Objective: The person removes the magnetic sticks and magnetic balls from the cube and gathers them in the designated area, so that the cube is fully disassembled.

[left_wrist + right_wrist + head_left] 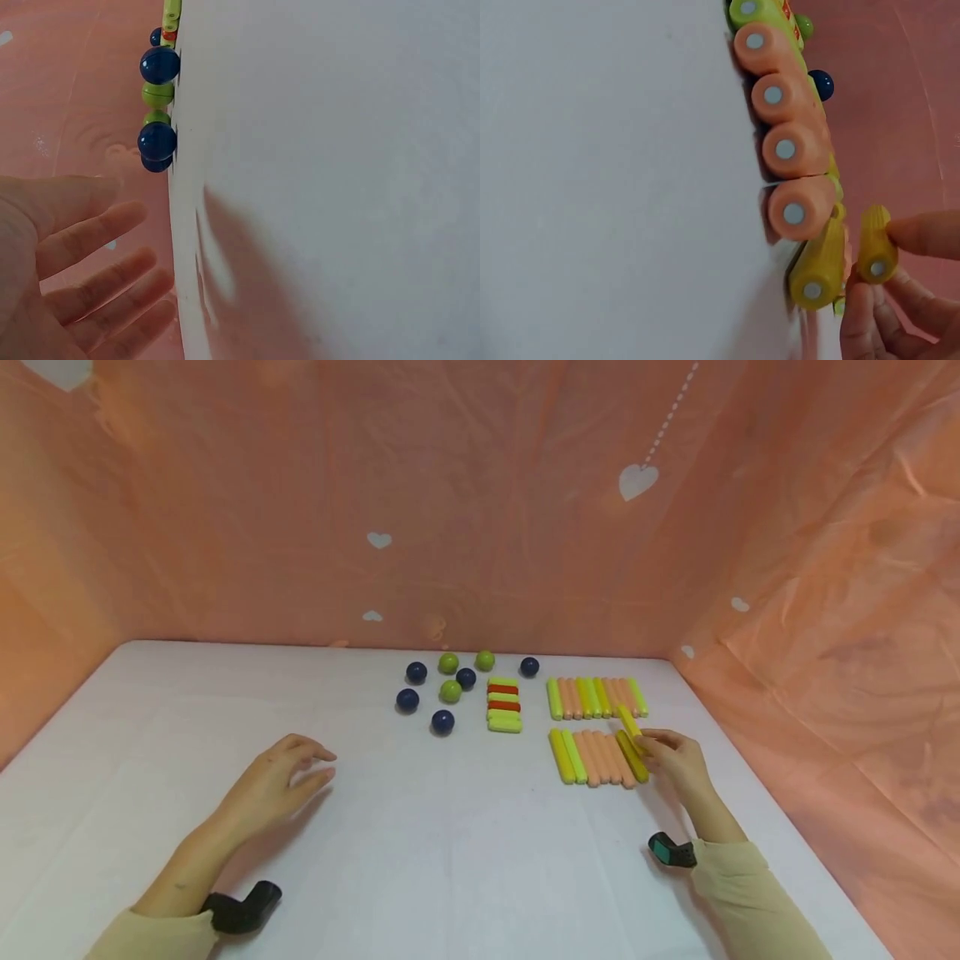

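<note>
My right hand (pixel 681 767) pinches a yellow magnetic rod (pixel 627 722) between thumb and fingers at the right of the table. In the right wrist view the held rod (pixel 877 244) shows a round silver disc in its end. It is tilted over the near row of rods (pixel 600 758), beside that row's dark yellow end rod (pixel 815 277). The near row also has peach, lime and yellow rods side by side. My left hand (pixel 273 781) hovers over the left part of the table, fingers relaxed and slightly bent, holding nothing.
A far row of lime, peach and yellow rods (pixel 588 697) lies behind the near one. Left of it is a stack of short lime and red rods (pixel 504 706). Several blue balls (pixel 442 722) and green balls (pixel 450 691) sit mid-table, before an orange cloth backdrop (pixel 450 510).
</note>
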Demonstrator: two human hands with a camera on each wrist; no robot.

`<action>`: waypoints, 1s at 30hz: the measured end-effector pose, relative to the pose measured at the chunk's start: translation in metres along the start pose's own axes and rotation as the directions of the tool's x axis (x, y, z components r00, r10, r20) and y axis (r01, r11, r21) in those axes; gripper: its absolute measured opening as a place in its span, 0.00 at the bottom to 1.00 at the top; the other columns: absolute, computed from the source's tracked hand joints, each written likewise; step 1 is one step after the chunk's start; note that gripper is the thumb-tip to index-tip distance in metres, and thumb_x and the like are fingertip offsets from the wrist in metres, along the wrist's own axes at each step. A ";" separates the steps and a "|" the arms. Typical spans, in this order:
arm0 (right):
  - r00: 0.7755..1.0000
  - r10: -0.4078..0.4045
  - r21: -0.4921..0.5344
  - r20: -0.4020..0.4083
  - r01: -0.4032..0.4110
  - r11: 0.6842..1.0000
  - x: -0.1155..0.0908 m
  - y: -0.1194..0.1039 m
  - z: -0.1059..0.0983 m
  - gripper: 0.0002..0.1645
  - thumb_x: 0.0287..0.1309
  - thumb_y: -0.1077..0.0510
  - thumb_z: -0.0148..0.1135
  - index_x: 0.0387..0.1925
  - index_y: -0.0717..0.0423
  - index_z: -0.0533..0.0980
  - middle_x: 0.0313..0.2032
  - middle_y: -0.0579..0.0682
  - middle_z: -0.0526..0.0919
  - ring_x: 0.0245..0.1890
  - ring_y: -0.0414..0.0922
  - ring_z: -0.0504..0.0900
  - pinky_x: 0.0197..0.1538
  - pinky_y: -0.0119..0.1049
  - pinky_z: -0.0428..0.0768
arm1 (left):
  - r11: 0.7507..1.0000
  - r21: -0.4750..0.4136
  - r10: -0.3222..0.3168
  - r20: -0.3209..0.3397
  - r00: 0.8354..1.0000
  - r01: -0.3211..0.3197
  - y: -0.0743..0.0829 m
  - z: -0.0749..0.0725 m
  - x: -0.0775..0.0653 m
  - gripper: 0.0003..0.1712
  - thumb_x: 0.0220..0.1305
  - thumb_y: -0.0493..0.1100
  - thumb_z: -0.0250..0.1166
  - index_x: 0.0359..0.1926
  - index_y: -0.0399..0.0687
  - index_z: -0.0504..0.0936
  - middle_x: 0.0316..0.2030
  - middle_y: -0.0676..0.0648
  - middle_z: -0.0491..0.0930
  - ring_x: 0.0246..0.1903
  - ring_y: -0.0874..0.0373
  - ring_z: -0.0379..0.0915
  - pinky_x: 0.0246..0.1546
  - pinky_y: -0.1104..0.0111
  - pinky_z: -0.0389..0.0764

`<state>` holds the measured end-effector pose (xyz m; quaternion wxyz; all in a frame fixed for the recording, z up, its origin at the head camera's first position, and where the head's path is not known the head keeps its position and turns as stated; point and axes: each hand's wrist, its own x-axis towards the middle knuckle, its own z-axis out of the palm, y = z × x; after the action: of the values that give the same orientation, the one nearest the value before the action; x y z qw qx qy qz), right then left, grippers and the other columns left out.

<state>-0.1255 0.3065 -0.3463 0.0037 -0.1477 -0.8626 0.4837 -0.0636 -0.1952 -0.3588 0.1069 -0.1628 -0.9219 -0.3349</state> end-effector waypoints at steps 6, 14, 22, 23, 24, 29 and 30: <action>0.999 0.050 -0.106 -0.001 -0.050 0.993 -0.001 0.010 -0.002 0.29 0.65 0.53 0.55 0.59 0.70 0.69 0.45 0.59 0.79 0.28 0.34 0.74 0.31 0.25 0.76 | 1.000 0.003 -0.004 0.015 1.000 0.004 -0.002 -0.001 0.000 0.10 0.62 0.39 0.64 0.43 0.38 0.83 0.45 0.39 0.77 0.43 0.40 0.77 0.42 0.47 0.77; 0.998 0.067 -0.283 0.020 -0.059 0.957 -0.006 0.012 -0.007 0.30 0.61 0.48 0.55 0.54 0.70 0.74 0.44 0.62 0.79 0.38 0.48 0.74 0.33 0.30 0.71 | 1.000 0.011 0.000 0.026 1.000 0.000 -0.003 -0.001 0.000 0.10 0.62 0.39 0.64 0.43 0.38 0.83 0.45 0.38 0.77 0.43 0.42 0.76 0.41 0.48 0.77; 0.996 -0.078 -0.314 -0.048 0.059 0.948 -0.013 -0.002 -0.001 0.28 0.64 0.47 0.55 0.52 0.69 0.75 0.50 0.67 0.78 0.48 0.58 0.74 0.42 0.38 0.74 | 0.999 0.034 -0.007 0.019 1.000 0.006 -0.002 -0.004 0.004 0.11 0.62 0.39 0.64 0.43 0.37 0.82 0.46 0.36 0.76 0.43 0.40 0.77 0.42 0.47 0.76; 0.991 -0.119 -0.308 -0.062 0.095 0.947 -0.014 -0.004 0.002 0.27 0.64 0.48 0.55 0.52 0.68 0.75 0.51 0.67 0.77 0.50 0.59 0.74 0.43 0.39 0.74 | 0.999 0.048 -0.007 0.013 1.000 0.007 -0.001 -0.004 0.004 0.11 0.62 0.39 0.63 0.44 0.36 0.82 0.46 0.35 0.76 0.43 0.39 0.76 0.43 0.46 0.76; 0.985 -0.157 -0.298 -0.072 0.129 0.946 -0.014 -0.007 0.007 0.26 0.65 0.49 0.55 0.52 0.67 0.76 0.52 0.67 0.77 0.51 0.59 0.75 0.43 0.38 0.74 | 0.998 0.064 -0.004 0.005 1.000 0.003 -0.001 -0.005 0.005 0.12 0.62 0.39 0.63 0.44 0.36 0.82 0.46 0.35 0.76 0.44 0.39 0.76 0.43 0.46 0.76; 0.939 -0.340 -0.232 -0.061 0.318 0.919 -0.013 -0.021 0.031 0.20 0.63 0.53 0.58 0.49 0.64 0.78 0.50 0.63 0.79 0.49 0.56 0.77 0.42 0.33 0.75 | 0.986 0.166 0.007 -0.034 0.999 -0.001 0.002 -0.006 0.008 0.15 0.64 0.39 0.61 0.49 0.34 0.79 0.48 0.34 0.74 0.47 0.37 0.72 0.44 0.45 0.74; 0.928 -0.369 -0.222 -0.046 0.350 0.910 -0.013 -0.024 0.036 0.19 0.63 0.54 0.58 0.48 0.64 0.79 0.49 0.63 0.79 0.48 0.56 0.78 0.42 0.34 0.75 | 0.983 0.183 0.012 -0.044 0.999 -0.004 0.003 -0.006 0.009 0.16 0.64 0.40 0.61 0.49 0.33 0.78 0.48 0.34 0.74 0.48 0.37 0.72 0.44 0.45 0.74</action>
<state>-0.1248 0.2614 -0.3442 0.1146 -0.0069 -0.9202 0.3742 -0.0701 -0.1949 -0.3499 0.1434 -0.1487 -0.9454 -0.2520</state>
